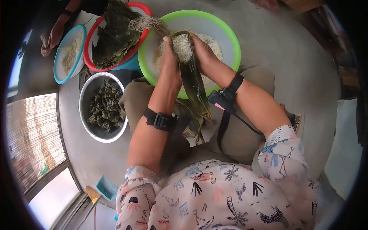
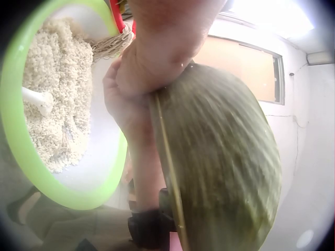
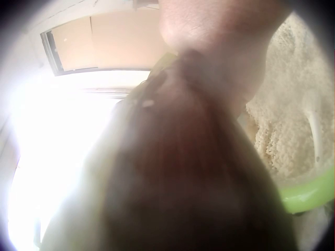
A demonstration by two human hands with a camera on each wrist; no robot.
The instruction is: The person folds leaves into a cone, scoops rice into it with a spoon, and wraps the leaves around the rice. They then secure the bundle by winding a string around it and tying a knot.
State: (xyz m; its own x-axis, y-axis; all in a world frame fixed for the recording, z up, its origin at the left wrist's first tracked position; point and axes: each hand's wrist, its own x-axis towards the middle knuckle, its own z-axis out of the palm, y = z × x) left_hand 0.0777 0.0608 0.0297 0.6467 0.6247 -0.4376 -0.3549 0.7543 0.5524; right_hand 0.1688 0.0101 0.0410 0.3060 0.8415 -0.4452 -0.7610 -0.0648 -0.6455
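Observation:
Both hands hold a long green leaf [image 1: 193, 82] folded into a cone over the green-rimmed basin [image 1: 236, 50]. White rice [image 1: 182, 48] fills the cone's mouth. My left hand [image 1: 171, 57] grips the cone's left side, and my right hand [image 1: 206, 55] grips the right side. Toward my lap hang the leaf's long ends. The leaf's broad blade [image 2: 220, 157] takes up much of the left wrist view, and a blurred dark leaf surface [image 3: 178, 172] fills the middle of the right wrist view. Loose rice [image 2: 57, 94] lies in the basin with a white spoon [image 2: 39, 99] in it.
A red-rimmed basin [image 1: 87, 51] bears stacked leaves [image 1: 117, 36], with a bundle of strings [image 1: 147, 25] beside them. Tied leaf parcels [image 1: 107, 103] fill a metal bowl [image 1: 83, 109]. Another person's hand [image 1: 53, 38] is near a blue-rimmed basin [image 1: 57, 73] of rice.

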